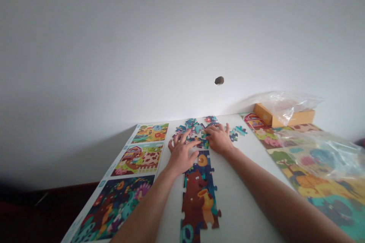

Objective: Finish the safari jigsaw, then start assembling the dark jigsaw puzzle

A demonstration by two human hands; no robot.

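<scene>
Loose jigsaw puzzle pieces (190, 122) lie in a pile at the far end of the white table. Over the pile's near left side is my left hand (182, 153), its fingers spread. My right hand (219, 139) reaches into the pile from the right with bent fingers; its fingertips touch the pieces, and whether it grips one cannot be told. Below the hands lies a joined puzzle strip (196, 197) showing a brown bear with a yellow jar. A few teal pieces (241, 130) lie right of my right hand.
A printed picture sheet (137, 161) lies along the left edge. At the right are completed puzzle pictures (296, 163), partly under clear plastic (327, 152). An orange box (293, 117) with a clear bag stands at the back right, near the white wall (171, 45).
</scene>
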